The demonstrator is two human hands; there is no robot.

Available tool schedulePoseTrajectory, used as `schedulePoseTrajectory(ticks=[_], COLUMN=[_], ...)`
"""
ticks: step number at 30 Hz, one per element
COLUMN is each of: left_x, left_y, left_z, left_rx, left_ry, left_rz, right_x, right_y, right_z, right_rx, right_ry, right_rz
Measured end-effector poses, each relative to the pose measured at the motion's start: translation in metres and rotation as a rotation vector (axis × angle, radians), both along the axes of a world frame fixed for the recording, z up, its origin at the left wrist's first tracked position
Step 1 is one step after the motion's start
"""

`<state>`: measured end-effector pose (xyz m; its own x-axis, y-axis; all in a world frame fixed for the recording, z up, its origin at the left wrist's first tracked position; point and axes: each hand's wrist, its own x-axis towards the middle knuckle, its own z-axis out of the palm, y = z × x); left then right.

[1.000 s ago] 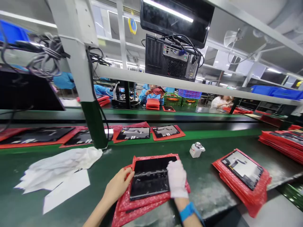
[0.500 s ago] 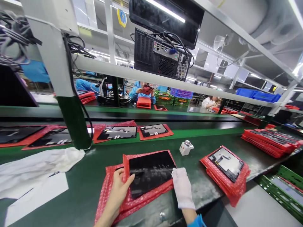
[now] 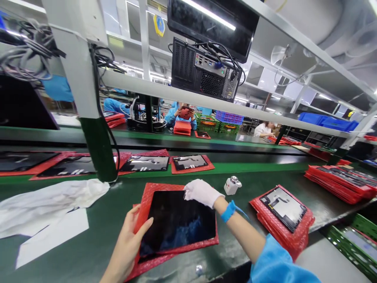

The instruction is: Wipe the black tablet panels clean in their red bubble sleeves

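A black glossy tablet panel (image 3: 179, 222) lies on a red bubble-wrap sheet (image 3: 153, 192) at the front of the green bench. My bare left hand (image 3: 129, 239) grips the sheet's and the panel's left edge, thumb on top. My right hand (image 3: 202, 192), in a white glove with a blue wrist strap, rests on the panel's far right corner. More red sheets lie under the top one.
A small white bottle (image 3: 231, 185) stands just right of the panel. A stack of red sheets with a panel (image 3: 282, 210) lies to the right, another stack (image 3: 341, 179) far right. White cloths (image 3: 47, 204) lie left. Panels on red sheets (image 3: 188, 162) sit on the belt behind. People work beyond.
The panel now lies flat and closer to me on the sheet. My right hand moved from its near right edge to the far right corner. My left hand slid down the left edge.
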<state>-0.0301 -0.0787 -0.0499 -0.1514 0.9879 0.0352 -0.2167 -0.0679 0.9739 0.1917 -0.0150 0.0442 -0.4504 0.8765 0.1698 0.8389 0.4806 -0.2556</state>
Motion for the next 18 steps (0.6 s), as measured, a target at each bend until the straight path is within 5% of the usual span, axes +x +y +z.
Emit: schedulePoseTrajectory(ticks=[6,10,13,18], left_x=[-0.014,-0.017,-0.009,0.0], left_y=[0.001,0.004,0.003,-0.004], left_z=[-0.009,-0.012,-0.012,-0.012], left_rx=[-0.2,-0.401,-0.528,-0.482], left_ry=[-0.145,-0.279,-0.417,-0.361], left_rz=[-0.053,-0.142,-0.254,-0.243], right_x=[-0.002,0.012,0.006,-0.003], right_y=[-0.015,-0.051,-0.084,-0.118], right_z=[0.023,0.038,0.0,-0.108], right_rx=[0.039,0.393,0.553,0.536], right_ry=[-0.097,-0.104,-0.088,0.018], right_rz=[0.049,-0.104,-0.112,-0.105])
